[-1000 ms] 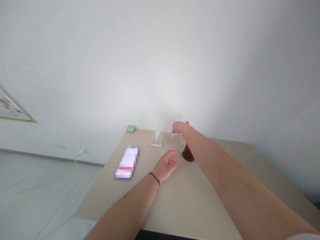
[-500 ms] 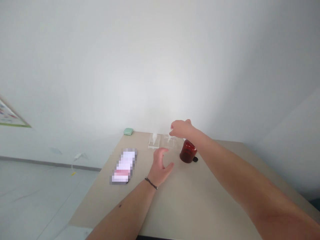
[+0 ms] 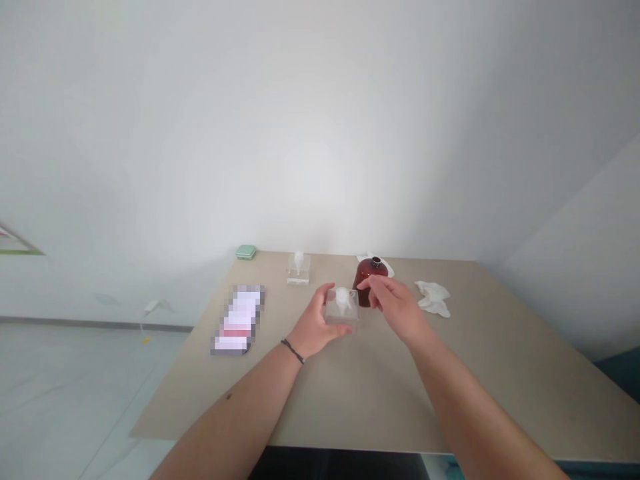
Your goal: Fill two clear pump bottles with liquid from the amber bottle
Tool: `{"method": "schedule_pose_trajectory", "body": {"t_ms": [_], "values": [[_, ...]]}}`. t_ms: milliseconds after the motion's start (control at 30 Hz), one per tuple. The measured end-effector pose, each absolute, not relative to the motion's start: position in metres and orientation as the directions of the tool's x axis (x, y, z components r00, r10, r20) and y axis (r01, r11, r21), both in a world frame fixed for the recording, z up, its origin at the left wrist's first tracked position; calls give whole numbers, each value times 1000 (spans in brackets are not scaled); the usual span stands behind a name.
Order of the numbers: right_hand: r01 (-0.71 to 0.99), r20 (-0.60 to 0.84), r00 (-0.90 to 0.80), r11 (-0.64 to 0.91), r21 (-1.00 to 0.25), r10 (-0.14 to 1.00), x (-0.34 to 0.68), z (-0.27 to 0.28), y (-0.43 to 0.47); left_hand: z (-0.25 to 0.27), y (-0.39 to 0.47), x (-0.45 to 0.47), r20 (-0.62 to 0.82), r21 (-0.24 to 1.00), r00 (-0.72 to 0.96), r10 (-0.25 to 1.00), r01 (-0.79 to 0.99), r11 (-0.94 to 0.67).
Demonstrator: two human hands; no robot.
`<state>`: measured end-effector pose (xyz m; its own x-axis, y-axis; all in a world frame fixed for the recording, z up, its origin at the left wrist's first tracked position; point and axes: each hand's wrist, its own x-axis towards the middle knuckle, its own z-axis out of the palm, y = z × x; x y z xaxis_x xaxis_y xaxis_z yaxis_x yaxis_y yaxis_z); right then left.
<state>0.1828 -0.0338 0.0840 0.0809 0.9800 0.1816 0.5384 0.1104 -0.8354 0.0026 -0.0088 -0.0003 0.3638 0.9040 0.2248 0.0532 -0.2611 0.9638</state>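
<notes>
Container of clear, plastic-looking walls, squared at the corners (image 3: pixel 347 315), sits near the middle of the counter (image 3: pixel 380 393), a white piece (image 3: pixel 343 295) rounded at its top and narrowing downward inside the clear body. Whether its base touches the counter cannot be told. The left hand (image 3: pixel 311 331) is closed around its left side, thumb along the front and fingers behind. The right hand (image 3: pixel 395 301) is half-open just to the right, fingers bent, nothing visible in its grasp.

A matching transparent square container (image 3: pixel 299 272) stands farther back on the left, also with a white tapered piece. Behind the right hand is a dark red-brown, rounded bottle (image 3: pixel 367 268) with a narrow, uncapped neck (its contents, if any, cannot be made out). Crumpled white tissue (image 3: pixel 433 299) lies to its right.

Half a second ago, the held container stood back beside its twin under the right hand, and the left hand was spread and empty; the right forearm now leaves more of the bottle visible.
</notes>
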Motion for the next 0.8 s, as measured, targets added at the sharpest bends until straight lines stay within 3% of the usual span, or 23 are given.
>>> {"method": "schedule_pose_trajectory", "body": {"t_ms": [100, 333, 800], "values": [[364, 238, 167, 164, -917, 957, 191, 39, -31, 0, -7, 2, 203, 962, 365, 909, 101, -255], [182, 372, -45, 374, -910, 927, 178, -9, -24, -1, -11, 7, 126, 935, 364, 923, 268, -233], [198, 208, 13, 201, -959, 978, 165, -14, -24, -7, -6, 6, 87, 881, 398, 913, 398, -257]]}}
